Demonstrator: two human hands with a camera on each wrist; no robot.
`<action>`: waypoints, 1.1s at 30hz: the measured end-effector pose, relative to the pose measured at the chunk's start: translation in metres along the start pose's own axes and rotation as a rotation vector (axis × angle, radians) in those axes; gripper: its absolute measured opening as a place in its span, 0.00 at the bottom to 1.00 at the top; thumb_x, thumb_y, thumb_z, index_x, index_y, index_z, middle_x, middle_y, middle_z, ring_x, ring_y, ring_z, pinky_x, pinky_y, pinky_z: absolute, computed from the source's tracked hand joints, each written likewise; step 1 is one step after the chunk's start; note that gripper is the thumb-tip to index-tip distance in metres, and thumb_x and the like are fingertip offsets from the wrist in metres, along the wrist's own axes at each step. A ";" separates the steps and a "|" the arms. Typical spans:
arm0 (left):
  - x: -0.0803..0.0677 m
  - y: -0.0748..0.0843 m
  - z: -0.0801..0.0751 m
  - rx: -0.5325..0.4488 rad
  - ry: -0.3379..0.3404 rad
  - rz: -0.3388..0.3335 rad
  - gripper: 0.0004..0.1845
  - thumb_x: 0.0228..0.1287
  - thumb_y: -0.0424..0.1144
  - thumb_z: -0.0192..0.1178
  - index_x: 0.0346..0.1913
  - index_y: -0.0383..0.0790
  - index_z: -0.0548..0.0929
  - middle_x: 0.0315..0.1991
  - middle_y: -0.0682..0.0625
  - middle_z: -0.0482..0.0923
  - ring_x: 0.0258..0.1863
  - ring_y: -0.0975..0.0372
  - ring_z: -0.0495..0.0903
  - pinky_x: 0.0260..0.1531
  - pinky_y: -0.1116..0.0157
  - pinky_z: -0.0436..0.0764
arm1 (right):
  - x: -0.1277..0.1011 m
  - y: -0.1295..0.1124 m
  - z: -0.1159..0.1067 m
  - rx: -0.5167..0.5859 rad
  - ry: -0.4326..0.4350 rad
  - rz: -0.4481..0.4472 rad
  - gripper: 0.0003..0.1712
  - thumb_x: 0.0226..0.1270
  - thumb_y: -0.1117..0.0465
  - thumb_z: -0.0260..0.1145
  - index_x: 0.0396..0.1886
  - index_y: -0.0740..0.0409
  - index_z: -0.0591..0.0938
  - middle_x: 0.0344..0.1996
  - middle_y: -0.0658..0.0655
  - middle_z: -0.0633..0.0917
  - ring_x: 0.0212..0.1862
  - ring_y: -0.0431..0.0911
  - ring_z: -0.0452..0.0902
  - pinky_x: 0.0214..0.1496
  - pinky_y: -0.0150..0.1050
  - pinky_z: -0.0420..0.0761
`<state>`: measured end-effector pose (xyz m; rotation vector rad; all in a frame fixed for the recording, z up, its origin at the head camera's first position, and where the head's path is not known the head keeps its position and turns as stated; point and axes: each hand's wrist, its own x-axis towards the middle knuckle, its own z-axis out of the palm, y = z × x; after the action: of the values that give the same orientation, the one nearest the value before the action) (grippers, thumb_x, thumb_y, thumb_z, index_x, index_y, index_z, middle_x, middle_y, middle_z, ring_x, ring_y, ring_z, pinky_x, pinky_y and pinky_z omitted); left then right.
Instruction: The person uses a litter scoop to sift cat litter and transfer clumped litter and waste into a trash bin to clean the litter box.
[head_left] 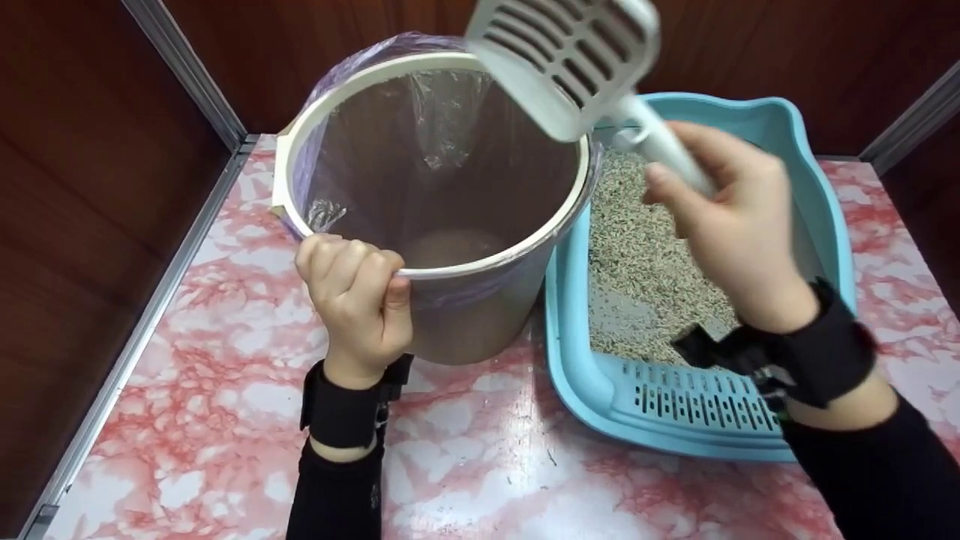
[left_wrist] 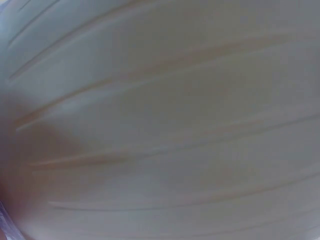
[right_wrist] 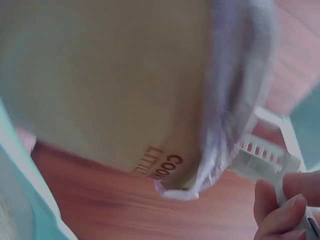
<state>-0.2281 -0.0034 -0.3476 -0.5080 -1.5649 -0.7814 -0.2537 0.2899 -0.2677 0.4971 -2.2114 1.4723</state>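
My left hand (head_left: 356,296) grips the near rim of a trash bin (head_left: 480,322), fingers over the edge, thumb at its side. A clear purple-edged plastic bag (head_left: 442,124) lines the bin and folds over its rim. My right hand (head_left: 739,217) holds a pale slotted litter scoop (head_left: 570,60) by its handle, raised above the bin's right rim. No litter shows on the scoop, which is blurred. Under the right hand lies a blue litter box (head_left: 570,360) with granular litter (head_left: 645,225). In the left wrist view the bin's ribbed wall (left_wrist: 175,110) fills the picture.
The bin and litter box stand side by side on a red-and-white marbled surface (head_left: 195,405). Dark brown panels (head_left: 82,187) with metal edge strips enclose the back and sides. A perforated step (head_left: 697,394) forms the litter box's near end. Small dark specks lie in front of the bin.
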 end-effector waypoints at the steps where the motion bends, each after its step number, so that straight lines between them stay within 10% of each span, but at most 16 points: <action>1: 0.000 0.000 0.000 -0.001 0.000 -0.001 0.31 0.77 0.56 0.44 0.18 0.38 0.70 0.16 0.47 0.62 0.25 0.52 0.59 0.43 0.54 0.61 | -0.001 0.002 -0.007 0.126 0.015 0.063 0.16 0.65 0.69 0.68 0.53 0.63 0.84 0.32 0.54 0.89 0.23 0.37 0.79 0.22 0.26 0.73; 5: 0.001 0.000 -0.002 -0.004 0.000 -0.003 0.31 0.77 0.56 0.44 0.18 0.38 0.70 0.16 0.46 0.62 0.25 0.52 0.59 0.43 0.54 0.60 | -0.009 0.010 -0.034 0.566 0.114 0.261 0.14 0.64 0.72 0.68 0.49 0.74 0.81 0.22 0.59 0.86 0.17 0.42 0.75 0.14 0.28 0.67; 12: 0.003 0.000 -0.010 0.010 0.019 -0.008 0.32 0.77 0.56 0.44 0.18 0.37 0.69 0.15 0.45 0.60 0.24 0.51 0.58 0.43 0.54 0.60 | -0.038 0.042 -0.077 0.826 0.056 0.576 0.09 0.75 0.69 0.57 0.47 0.72 0.79 0.22 0.59 0.84 0.15 0.41 0.73 0.16 0.29 0.70; 19: 0.006 0.001 -0.018 0.023 0.046 -0.014 0.32 0.76 0.57 0.45 0.17 0.36 0.68 0.15 0.44 0.59 0.23 0.50 0.58 0.43 0.54 0.60 | -0.060 0.076 -0.110 0.434 -0.288 0.780 0.09 0.79 0.66 0.52 0.49 0.55 0.79 0.26 0.52 0.84 0.18 0.36 0.71 0.17 0.35 0.47; 25: 0.008 0.001 -0.020 0.018 0.051 -0.011 0.32 0.76 0.57 0.46 0.18 0.36 0.69 0.15 0.44 0.60 0.23 0.50 0.58 0.43 0.55 0.60 | -0.061 0.073 -0.117 -0.199 -0.584 0.825 0.20 0.79 0.60 0.52 0.64 0.65 0.68 0.21 0.45 0.79 0.14 0.33 0.61 0.15 0.33 0.61; 33: 0.008 0.004 -0.023 0.023 0.054 -0.024 0.33 0.76 0.57 0.46 0.17 0.36 0.68 0.15 0.44 0.59 0.23 0.49 0.58 0.43 0.54 0.60 | -0.059 0.063 -0.117 -0.396 -0.756 0.856 0.28 0.77 0.61 0.52 0.68 0.77 0.64 0.19 0.50 0.76 0.15 0.35 0.56 0.19 0.32 0.64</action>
<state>-0.2113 -0.0184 -0.3381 -0.4484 -1.5309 -0.7887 -0.2185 0.4250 -0.3080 -0.0983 -3.5154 1.2129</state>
